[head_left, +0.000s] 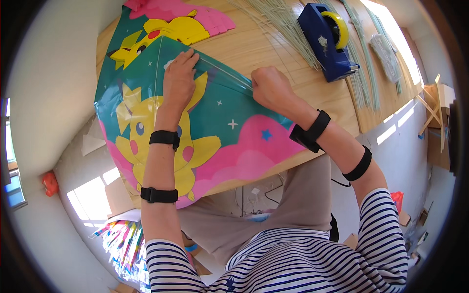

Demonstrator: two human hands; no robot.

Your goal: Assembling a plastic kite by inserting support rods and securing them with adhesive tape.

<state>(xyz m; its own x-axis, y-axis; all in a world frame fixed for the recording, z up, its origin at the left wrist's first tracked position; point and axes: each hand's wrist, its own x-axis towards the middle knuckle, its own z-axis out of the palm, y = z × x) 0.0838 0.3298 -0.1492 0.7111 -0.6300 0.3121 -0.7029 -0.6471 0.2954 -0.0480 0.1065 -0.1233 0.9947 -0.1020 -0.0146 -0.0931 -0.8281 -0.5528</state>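
A glossy plastic kite sheet [220, 112] in green and pink, printed with a yellow cartoon figure, lies across the table before me. My left hand [180, 78] rests on its upper part, fingers stretched over the slanting edge and pressing on it. Farther right on that same edge, my right hand [268, 88] is closed in a fist, gripping the sheet's rim. Between the two hands a shiny, narrow strip runs along the edge; whether a rod lies inside I cannot tell. The right fingertips are hidden by the fist.
Another printed sheet [181, 29] lies beyond. A blue tape dispenser [312, 46] with a yellow roll [343, 31] stands at the far right, among bundles of thin pale rods [278, 29]. A clear plastic packet [385, 56] lies beyond it. Colourful packets [124, 249] are heaped at lower left.
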